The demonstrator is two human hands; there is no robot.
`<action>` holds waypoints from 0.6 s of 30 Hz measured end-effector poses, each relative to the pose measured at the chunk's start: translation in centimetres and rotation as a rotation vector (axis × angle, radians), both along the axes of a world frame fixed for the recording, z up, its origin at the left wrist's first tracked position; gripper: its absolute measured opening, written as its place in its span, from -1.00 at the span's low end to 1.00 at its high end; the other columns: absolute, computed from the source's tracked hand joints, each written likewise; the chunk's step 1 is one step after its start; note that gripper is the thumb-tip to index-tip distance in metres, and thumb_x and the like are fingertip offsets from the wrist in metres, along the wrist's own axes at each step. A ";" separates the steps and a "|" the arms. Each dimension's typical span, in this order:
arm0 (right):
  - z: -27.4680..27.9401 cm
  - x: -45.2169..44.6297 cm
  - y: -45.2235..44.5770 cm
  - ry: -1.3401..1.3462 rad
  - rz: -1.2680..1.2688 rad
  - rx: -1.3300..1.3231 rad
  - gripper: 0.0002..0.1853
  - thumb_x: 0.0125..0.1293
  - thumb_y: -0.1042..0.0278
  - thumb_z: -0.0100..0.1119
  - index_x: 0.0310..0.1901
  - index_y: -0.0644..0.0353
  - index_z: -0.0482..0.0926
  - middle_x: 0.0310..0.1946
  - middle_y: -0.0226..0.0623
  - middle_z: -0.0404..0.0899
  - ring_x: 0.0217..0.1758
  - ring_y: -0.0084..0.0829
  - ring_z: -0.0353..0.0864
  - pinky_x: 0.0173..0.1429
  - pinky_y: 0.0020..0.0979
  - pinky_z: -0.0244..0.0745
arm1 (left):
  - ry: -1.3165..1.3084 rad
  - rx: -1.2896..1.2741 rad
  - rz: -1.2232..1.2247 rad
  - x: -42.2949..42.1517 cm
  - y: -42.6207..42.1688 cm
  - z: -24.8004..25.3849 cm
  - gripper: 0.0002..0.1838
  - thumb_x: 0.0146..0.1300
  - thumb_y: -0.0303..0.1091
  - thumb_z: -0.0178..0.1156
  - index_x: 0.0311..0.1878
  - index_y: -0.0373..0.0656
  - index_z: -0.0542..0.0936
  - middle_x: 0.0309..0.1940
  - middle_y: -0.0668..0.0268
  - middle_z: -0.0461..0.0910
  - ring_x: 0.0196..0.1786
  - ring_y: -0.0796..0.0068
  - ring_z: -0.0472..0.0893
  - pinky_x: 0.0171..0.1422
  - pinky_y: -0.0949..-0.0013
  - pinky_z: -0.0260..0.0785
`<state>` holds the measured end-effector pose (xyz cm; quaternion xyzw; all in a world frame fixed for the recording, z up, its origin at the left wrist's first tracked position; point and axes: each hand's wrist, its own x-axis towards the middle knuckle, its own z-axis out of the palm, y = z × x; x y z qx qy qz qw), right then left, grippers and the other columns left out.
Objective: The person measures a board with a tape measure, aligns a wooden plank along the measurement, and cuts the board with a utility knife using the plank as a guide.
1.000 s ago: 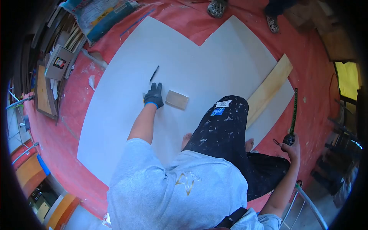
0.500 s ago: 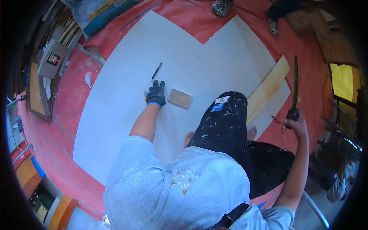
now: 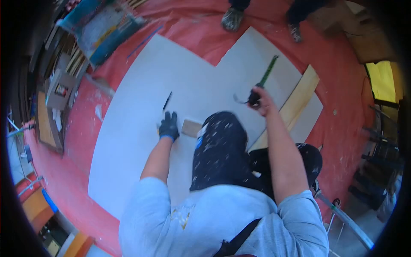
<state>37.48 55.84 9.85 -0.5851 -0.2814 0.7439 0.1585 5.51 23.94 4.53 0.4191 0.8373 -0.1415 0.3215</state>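
Two hands show: the gloved left hand (image 3: 169, 126) lies palm down with fingers spread on the white board (image 3: 124, 150), between a dark pen (image 3: 167, 101) and a small block (image 3: 190, 128); the bare right hand (image 3: 264, 103) is clenched around a tape measure (image 3: 254, 98), its green blade extended above the board. Print on the bag (image 3: 102, 36) and shirt (image 3: 185, 219) is too blurred to read.

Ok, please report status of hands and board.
Left hand gloved, spread on white board. Right hand holding tape measure, blade out. Possibly in the way: small block, wooden plank on board.
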 end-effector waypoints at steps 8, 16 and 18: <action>-4.5 -7.3 4.1 0.099 -0.097 -0.067 -0.29 0.01 0.02 0.68 0.11 -0.08 0.41 -0.02 -0.35 0.54 0.04 -0.25 0.60 0.09 0.16 0.67 | -0.017 0.033 -0.029 -2.1 -1.7 -5.6 0.10 0.09 -0.22 0.48 0.71 0.19 0.14 0.72 0.06 0.03 0.46 -0.19 0.46 0.45 -0.13 0.47; -7.5 -13.2 11.4 0.188 -0.093 -0.015 -0.32 0.03 0.00 0.67 0.10 -0.05 0.44 -0.10 -0.34 0.55 -0.03 -0.23 0.61 0.05 0.09 0.69 | -0.088 -0.051 -0.065 -0.8 0.2 0.3 0.25 0.00 -0.16 0.60 0.73 0.03 0.08 0.71 -0.11 -0.01 0.53 -0.23 0.36 0.53 -0.10 0.39; -8.0 -14.5 12.6 0.179 -0.094 0.002 -0.39 0.04 -0.02 0.66 0.04 -0.06 0.50 -0.14 -0.35 0.56 -0.05 -0.24 0.60 0.01 0.05 0.70 | -0.095 -0.029 -0.068 -0.9 0.0 0.0 0.27 -0.02 -0.15 0.62 0.73 -0.01 0.08 0.71 -0.14 -0.02 0.53 -0.24 0.36 0.55 -0.10 0.38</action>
